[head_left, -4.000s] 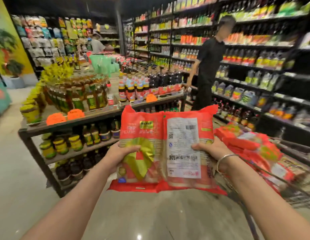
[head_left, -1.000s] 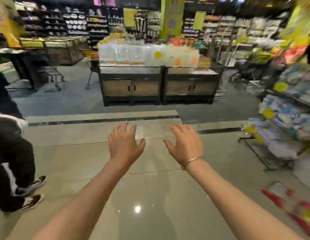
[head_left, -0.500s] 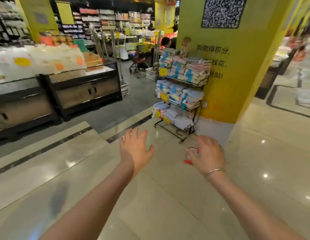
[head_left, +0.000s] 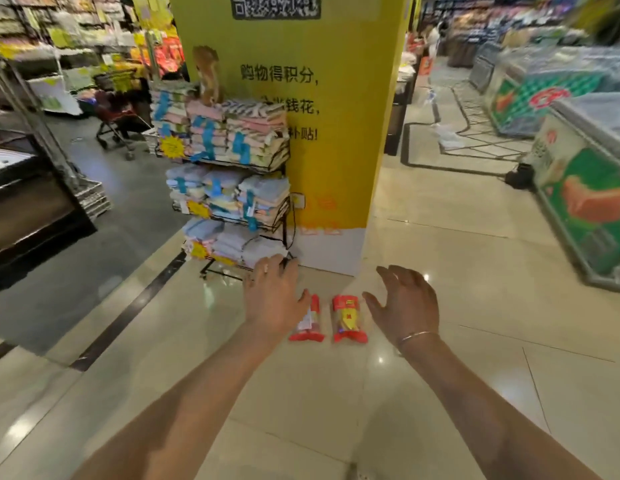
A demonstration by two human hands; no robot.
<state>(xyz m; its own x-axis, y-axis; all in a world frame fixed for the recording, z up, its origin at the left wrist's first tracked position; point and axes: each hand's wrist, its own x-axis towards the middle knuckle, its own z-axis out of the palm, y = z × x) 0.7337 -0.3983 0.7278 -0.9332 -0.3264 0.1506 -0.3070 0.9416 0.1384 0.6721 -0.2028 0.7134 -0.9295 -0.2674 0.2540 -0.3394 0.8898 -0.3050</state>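
Beside left hand [head_left: 274, 303] — two packets [head_left: 348, 318] now show.

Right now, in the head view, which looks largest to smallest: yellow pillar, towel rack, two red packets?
1. yellow pillar
2. towel rack
3. right red packet, left red packet: alike; left hand covers one edge.

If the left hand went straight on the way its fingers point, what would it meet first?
Probably the lowest shelf of the black wire rack of folded towels, where the left hand points; depth is unclear. The red plastic packet by its thumb lies off that line.
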